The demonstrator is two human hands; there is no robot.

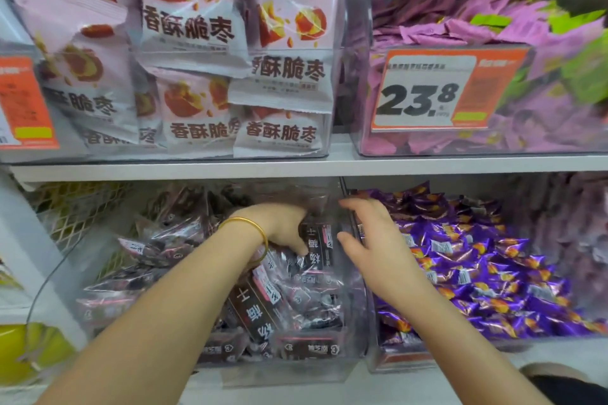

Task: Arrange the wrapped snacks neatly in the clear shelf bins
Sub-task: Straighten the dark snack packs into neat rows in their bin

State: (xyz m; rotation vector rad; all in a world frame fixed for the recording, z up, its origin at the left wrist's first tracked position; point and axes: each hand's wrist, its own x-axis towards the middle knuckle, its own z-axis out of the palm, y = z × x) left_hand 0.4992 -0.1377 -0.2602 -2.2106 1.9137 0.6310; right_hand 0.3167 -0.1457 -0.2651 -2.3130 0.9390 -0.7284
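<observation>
On the lower shelf a clear bin (pixel 289 375) holds several dark brown wrapped snacks (pixel 263 309). My left hand (pixel 283 227), with a gold bangle on the wrist, reaches deep into this bin and grips one dark snack pack (pixel 319 240) near the back. My right hand (pixel 371 237) is beside it at the divider between the bins, fingers spread and slightly bent, touching the same pack's right edge. To the right, a second clear bin (pixel 394 362) is filled with purple wrapped candies (pixel 477 273).
The upper shelf carries a bin of pale pink jujube snack bags (pixel 197 52) and a bin of pink and green sachets (pixel 493 29) with an orange price tag (pixel 437 89) reading 23.8. A white shelf board (pixel 296 168) runs between levels. A yellow mesh basket (pixel 72 207) stands at lower left.
</observation>
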